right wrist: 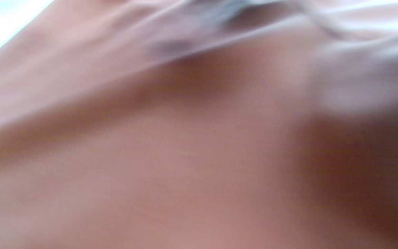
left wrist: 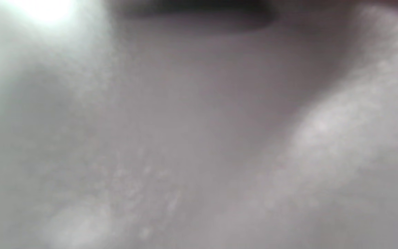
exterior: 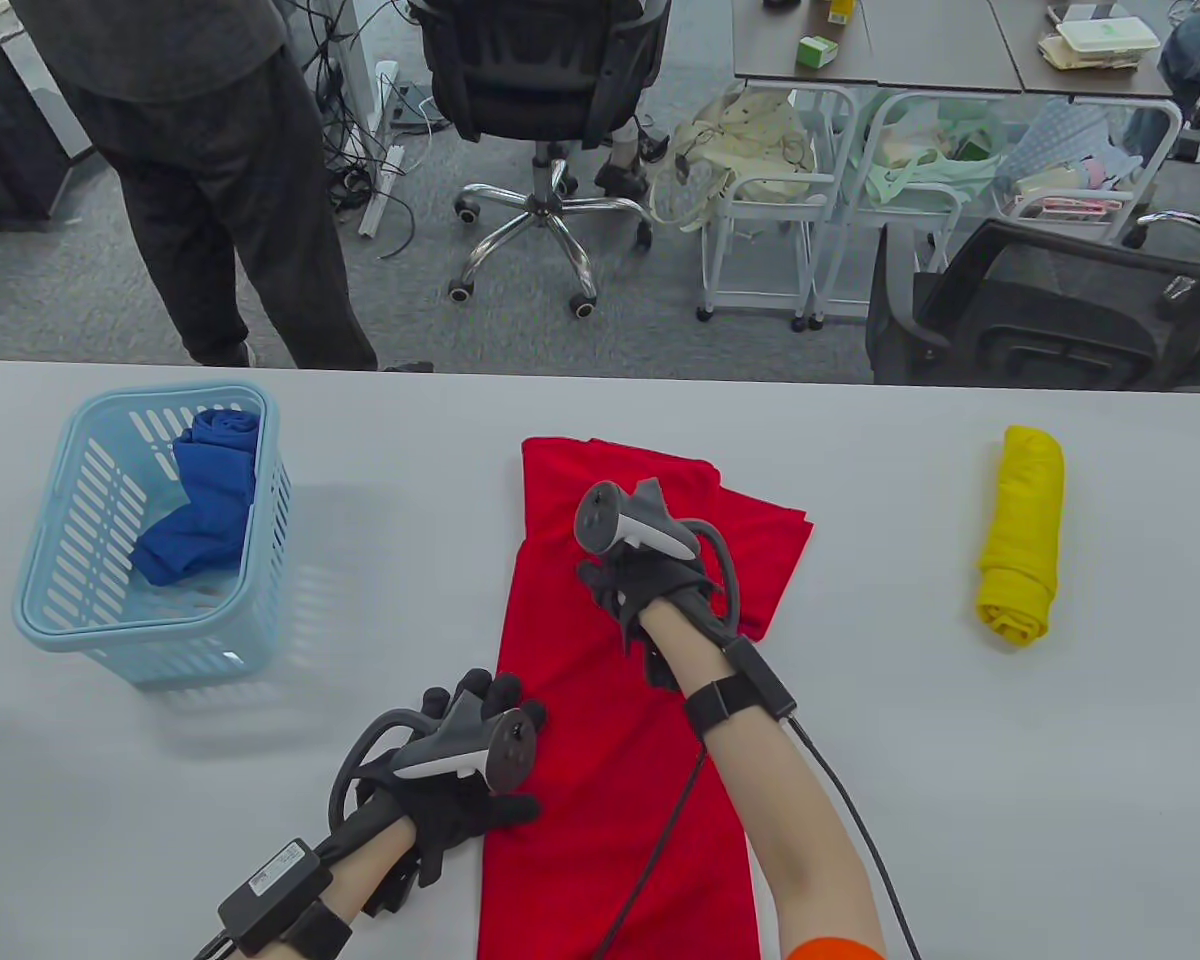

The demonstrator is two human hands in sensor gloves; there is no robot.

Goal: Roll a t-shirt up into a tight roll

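1. Office or lab workroom, seen past the far edge of a pale grey tabletop (exterior: pixel 960 800).
2. Grey carpet (exterior: pixel 60 290) underfoot, with loose cables and a power strip (exterior: pixel 380 190) trailing beside a swivel chair (exterior: pixel 540 100) on a chrome base.
3. Brown desks (exterior: pixel 920 50) at the top right corner, white metal carts (exterior: pixel 770 210) of bags and cloth beneath.
4. Standing near the tabletop's far left corner: a person in dark clothes (exterior: pixel 210 150).

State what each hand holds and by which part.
Neither grips anything: the left hand rests on the folded red cotton t-shirt's left edge, the right hand on its upper part.
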